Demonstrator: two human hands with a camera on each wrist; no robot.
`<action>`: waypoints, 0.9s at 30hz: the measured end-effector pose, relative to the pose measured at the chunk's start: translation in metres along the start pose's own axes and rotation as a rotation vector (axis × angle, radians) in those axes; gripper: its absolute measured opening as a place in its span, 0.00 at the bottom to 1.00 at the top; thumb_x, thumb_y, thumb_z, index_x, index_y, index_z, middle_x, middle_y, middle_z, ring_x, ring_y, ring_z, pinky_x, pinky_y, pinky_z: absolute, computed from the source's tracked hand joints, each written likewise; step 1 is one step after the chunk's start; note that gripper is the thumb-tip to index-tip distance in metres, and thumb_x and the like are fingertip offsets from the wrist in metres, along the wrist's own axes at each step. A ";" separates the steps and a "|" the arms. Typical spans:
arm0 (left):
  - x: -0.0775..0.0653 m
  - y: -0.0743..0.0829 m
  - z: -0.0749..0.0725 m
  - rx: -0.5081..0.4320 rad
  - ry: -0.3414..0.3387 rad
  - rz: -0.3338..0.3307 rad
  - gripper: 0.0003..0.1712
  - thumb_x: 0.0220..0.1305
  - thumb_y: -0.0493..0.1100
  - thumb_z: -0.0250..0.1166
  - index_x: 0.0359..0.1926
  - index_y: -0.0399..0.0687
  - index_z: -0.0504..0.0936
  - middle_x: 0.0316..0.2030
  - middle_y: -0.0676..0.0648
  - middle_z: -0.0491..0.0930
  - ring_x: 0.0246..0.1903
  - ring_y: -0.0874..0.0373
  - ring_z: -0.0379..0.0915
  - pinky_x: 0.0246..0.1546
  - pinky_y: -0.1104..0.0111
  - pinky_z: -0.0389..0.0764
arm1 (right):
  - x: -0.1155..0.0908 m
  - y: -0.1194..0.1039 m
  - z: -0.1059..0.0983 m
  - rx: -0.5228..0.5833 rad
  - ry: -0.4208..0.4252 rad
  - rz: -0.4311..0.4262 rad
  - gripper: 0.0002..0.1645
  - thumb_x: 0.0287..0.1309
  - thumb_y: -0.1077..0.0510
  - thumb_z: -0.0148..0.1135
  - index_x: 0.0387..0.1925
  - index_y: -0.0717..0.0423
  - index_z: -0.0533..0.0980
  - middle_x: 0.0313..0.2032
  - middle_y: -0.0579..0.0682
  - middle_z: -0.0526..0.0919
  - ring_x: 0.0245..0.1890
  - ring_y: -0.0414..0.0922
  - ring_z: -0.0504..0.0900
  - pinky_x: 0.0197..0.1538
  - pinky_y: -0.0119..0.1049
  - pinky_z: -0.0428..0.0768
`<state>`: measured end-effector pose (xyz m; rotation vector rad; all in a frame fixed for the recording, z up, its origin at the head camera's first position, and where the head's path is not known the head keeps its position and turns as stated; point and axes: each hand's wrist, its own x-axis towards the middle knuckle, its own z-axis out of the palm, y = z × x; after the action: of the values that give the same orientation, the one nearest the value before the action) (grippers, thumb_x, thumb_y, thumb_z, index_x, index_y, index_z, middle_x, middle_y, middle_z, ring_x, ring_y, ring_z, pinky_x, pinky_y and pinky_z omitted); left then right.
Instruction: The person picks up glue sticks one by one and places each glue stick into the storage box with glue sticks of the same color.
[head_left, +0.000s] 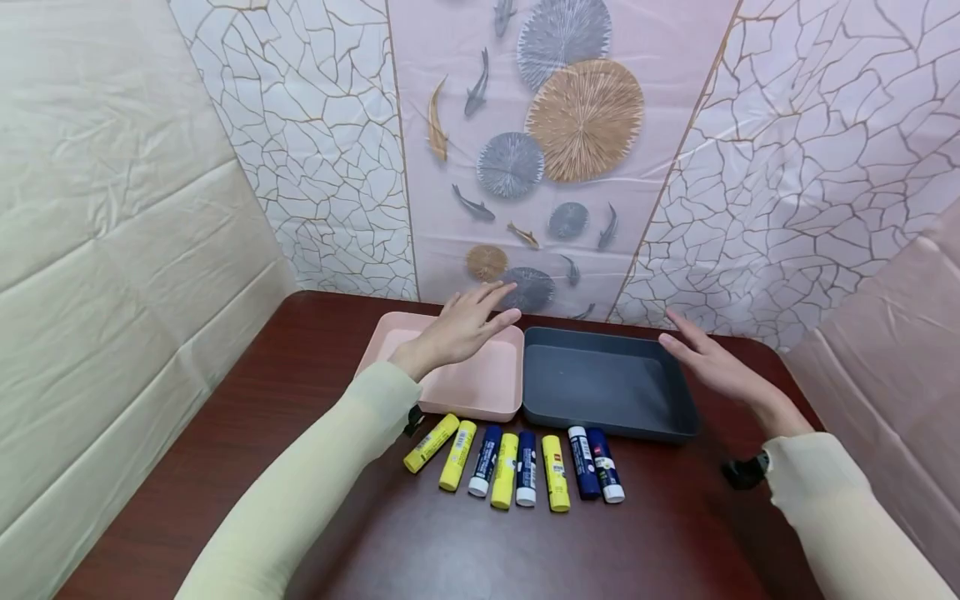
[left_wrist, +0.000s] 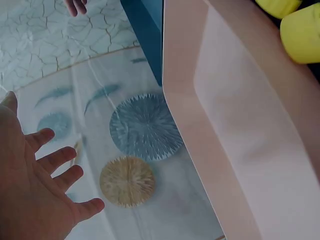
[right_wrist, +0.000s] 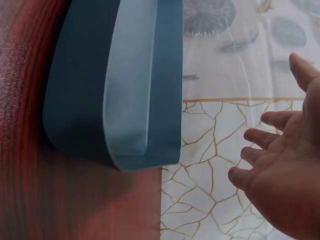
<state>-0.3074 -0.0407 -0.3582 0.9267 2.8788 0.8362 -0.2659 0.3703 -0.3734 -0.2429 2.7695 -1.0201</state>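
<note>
In the head view my left hand (head_left: 463, 327) hovers over the pink tray (head_left: 390, 332), fingers extended, holding nothing. My right hand (head_left: 708, 362) is held up beside the right end of the dark blue-grey tray (head_left: 600, 379), its fingers spread and nothing in them. Both wrist views show bare palms: the left hand (left_wrist: 40, 185) apart from the pink tray, the right hand (right_wrist: 280, 165) apart from the dark one. In front of the trays lies a row of several glue sticks, some yellow like this glue stick (head_left: 556, 473), some navy with white ends like this glue stick (head_left: 527, 468).
The two trays stand side by side at the back of the dark red-brown wooden table (head_left: 465, 558). Behind it hangs a patterned curtain (head_left: 337, 150) with fish and round motifs. Pale cloth (head_left: 112, 250) covers the left side. Black wrist cameras (head_left: 745, 472) sit at the cuffs.
</note>
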 end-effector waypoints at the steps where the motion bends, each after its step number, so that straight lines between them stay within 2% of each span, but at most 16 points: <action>1: -0.002 0.001 0.001 0.001 -0.006 0.003 0.40 0.80 0.69 0.41 0.84 0.61 0.52 0.81 0.45 0.51 0.80 0.44 0.44 0.76 0.39 0.40 | -0.001 0.002 0.000 0.010 0.000 0.009 0.50 0.80 0.34 0.42 0.84 0.51 0.32 0.80 0.69 0.30 0.78 0.73 0.33 0.69 0.78 0.41; 6: -0.009 0.006 0.005 0.022 -0.028 0.023 0.40 0.80 0.69 0.41 0.84 0.61 0.52 0.82 0.47 0.51 0.80 0.46 0.43 0.77 0.41 0.41 | -0.005 0.013 -0.002 0.066 -0.003 0.029 0.49 0.80 0.33 0.41 0.84 0.47 0.31 0.81 0.66 0.31 0.78 0.72 0.33 0.68 0.79 0.42; 16: -0.022 0.008 0.010 0.019 -0.035 0.072 0.37 0.82 0.65 0.43 0.83 0.59 0.54 0.81 0.47 0.53 0.80 0.49 0.45 0.77 0.42 0.44 | -0.013 0.033 -0.002 0.134 -0.027 0.032 0.48 0.80 0.36 0.42 0.84 0.47 0.33 0.81 0.65 0.32 0.78 0.73 0.37 0.68 0.79 0.45; 22: -0.028 0.010 0.010 -0.004 -0.030 0.102 0.36 0.83 0.63 0.44 0.83 0.59 0.54 0.80 0.46 0.54 0.79 0.49 0.47 0.77 0.44 0.46 | -0.019 0.044 0.002 0.168 -0.036 0.033 0.48 0.81 0.37 0.44 0.84 0.50 0.34 0.81 0.69 0.37 0.77 0.74 0.40 0.68 0.79 0.46; 27: -0.035 0.013 0.011 -0.014 -0.040 0.102 0.35 0.83 0.63 0.44 0.83 0.59 0.55 0.80 0.47 0.54 0.80 0.49 0.47 0.77 0.45 0.45 | -0.023 0.052 0.005 0.197 -0.036 0.041 0.49 0.80 0.37 0.44 0.84 0.52 0.34 0.81 0.68 0.38 0.77 0.74 0.40 0.68 0.78 0.45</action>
<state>-0.2694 -0.0456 -0.3662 1.0843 2.8090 0.8334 -0.2470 0.4106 -0.4085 -0.1737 2.6074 -1.2545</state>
